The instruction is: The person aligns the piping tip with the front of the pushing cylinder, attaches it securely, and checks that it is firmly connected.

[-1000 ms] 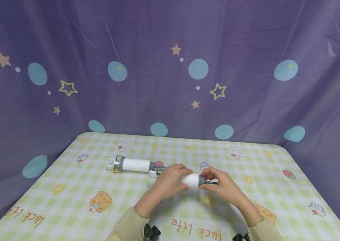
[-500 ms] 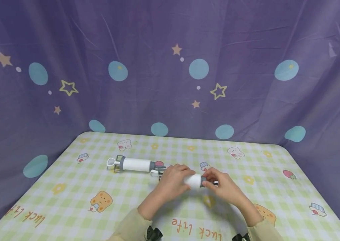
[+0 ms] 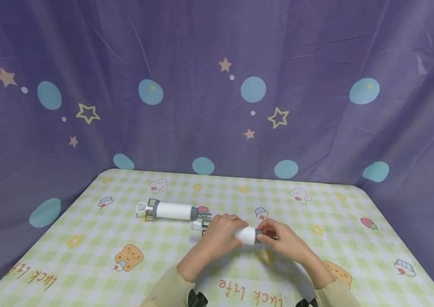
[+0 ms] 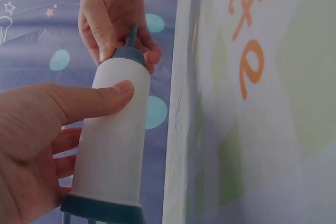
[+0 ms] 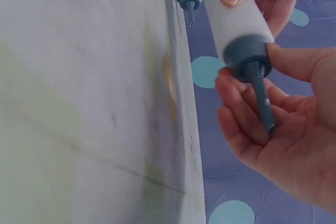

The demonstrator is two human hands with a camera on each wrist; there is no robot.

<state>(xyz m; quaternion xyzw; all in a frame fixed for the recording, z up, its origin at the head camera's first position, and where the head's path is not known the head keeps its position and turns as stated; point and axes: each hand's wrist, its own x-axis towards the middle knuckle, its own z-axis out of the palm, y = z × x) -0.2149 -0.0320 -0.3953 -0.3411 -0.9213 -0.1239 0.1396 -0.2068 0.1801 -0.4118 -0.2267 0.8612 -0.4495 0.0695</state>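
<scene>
My left hand (image 3: 220, 234) grips the white barrel of a large plastic syringe (image 3: 246, 235), thumb along one side. A white handle (image 3: 196, 226) shows past that hand at the left end. At the other end, my right hand (image 3: 283, 241) pinches the dark grey nozzle cap (image 5: 247, 53) between thumb and fingers. The long thin nozzle (image 5: 261, 98) points over the right palm in the right wrist view and is hidden in the head view. A second, similar syringe (image 3: 174, 210) lies on the table behind and to the left.
A green-and-white checked cloth (image 3: 97, 238) printed with cartoon figures covers the table. Behind the table hangs a purple curtain (image 3: 201, 85) with stars and blue dots. The second syringe's tip reaches close behind the left hand.
The held syringe has shifted slightly right and nearer the person. My right fingers have closed in around its cap, and the nozzle has gone out of sight in the head view.
</scene>
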